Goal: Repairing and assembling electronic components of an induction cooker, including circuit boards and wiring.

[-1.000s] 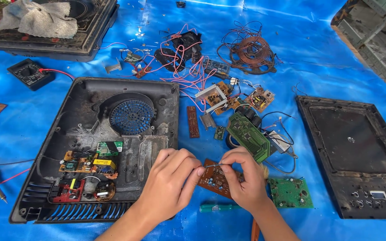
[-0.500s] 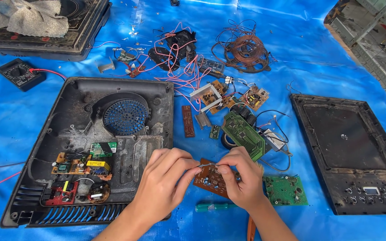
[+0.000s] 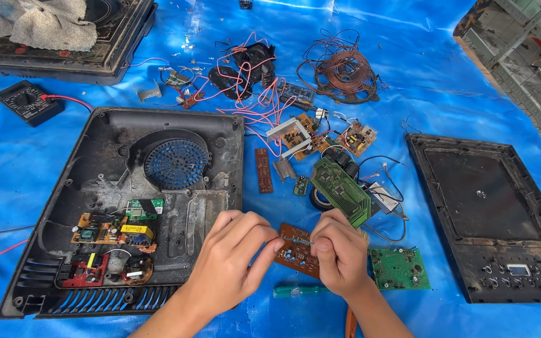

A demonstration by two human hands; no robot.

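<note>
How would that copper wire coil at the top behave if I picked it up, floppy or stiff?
The copper wire coil is a flat wound ring, so it would probably keep its shape. Its loose strands stick out around the rim and would likely flop and snag the red wires nearby. It looks light for its size.

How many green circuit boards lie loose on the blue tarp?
2: a large green circuit board tilted over parts above the right hand, and a square green circuit board right of that hand. Smaller ones may be hidden among the wires.
</note>
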